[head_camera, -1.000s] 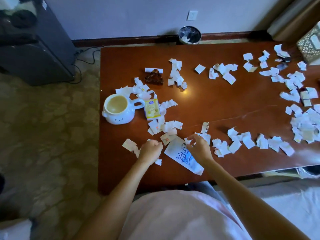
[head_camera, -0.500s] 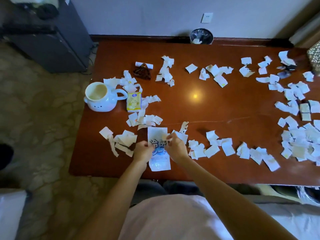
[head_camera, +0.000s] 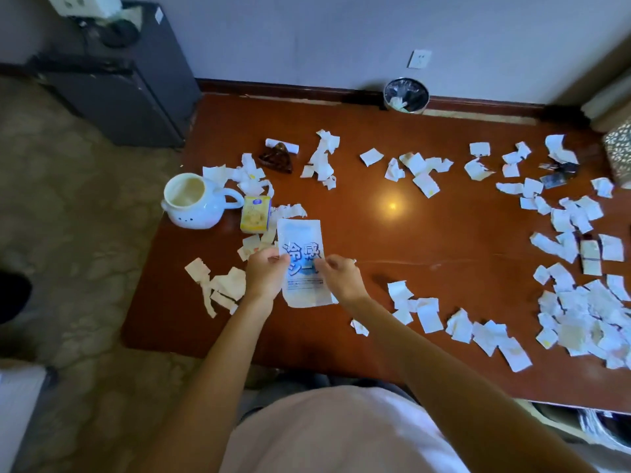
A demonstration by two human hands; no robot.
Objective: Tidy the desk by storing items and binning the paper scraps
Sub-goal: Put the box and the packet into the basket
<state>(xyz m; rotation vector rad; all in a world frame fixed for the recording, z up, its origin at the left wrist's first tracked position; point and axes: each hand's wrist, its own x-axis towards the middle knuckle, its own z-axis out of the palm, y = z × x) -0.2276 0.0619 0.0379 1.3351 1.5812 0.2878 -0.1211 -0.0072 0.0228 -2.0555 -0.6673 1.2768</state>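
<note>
a flat white pouch (head_camera: pixel 302 264) with a pale blue panel and large blue-and-white characters is held lengthwise between both hands, lifted just above the near-left part of the tabletop (head_camera: pixel 426 240). its top end points away from the person and its glossy face is up. the left hand (head_camera: pixel 264 278) pinches the pouch's left edge; the right hand (head_camera: pixel 339 276) pinches its right edge, fingers closed on it. torn white paper scraps (head_camera: pixel 580 312) lie just left of the left hand, beyond the pouch, and in a thick scatter well to the right of the right hand. beyond the left hand stand a small yellow packet (head_camera: pixel 255 213) and a white mug (head_camera: pixel 193 206). far beyond the hands, past the tabletop's back edge, a bin (head_camera: pixel 406 95) sits on the floor.
</note>
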